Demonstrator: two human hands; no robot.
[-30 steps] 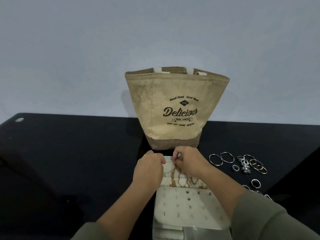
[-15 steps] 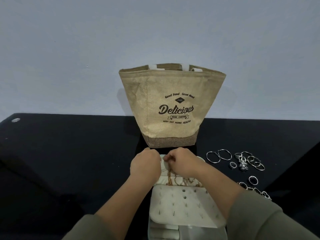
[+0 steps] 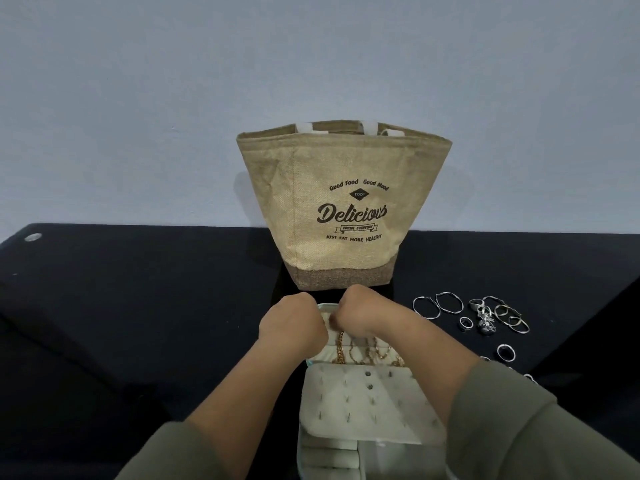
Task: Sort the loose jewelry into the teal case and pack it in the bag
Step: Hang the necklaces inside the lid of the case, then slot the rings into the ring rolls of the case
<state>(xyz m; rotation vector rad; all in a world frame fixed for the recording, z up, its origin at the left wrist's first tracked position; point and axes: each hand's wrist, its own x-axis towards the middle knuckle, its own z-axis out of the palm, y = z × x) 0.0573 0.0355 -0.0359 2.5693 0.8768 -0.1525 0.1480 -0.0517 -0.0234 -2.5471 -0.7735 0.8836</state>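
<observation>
Curling over the case (image 3: pixel 363 403) at 6 o'clock, my left grip (image 3: pixel 292 323) and right grip (image 3: pixel 360 313) hold I cannot tell what; a tug could tangle the chains (image 3: pixel 349 351). Rings (image 3: pixel 485 317) lie at 3 o'clock.

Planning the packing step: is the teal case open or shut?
Open. The teal case lies spread, cream lining up: gold chains in its far section, a pegged panel nearer.

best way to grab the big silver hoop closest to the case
Probably pinch the hoop by its thin wire on the left arc, coming straight down from above with thumb and finger. It lies flat on the black table, so nothing stands up to wrap, and its right side sits against the second hoop.
</observation>
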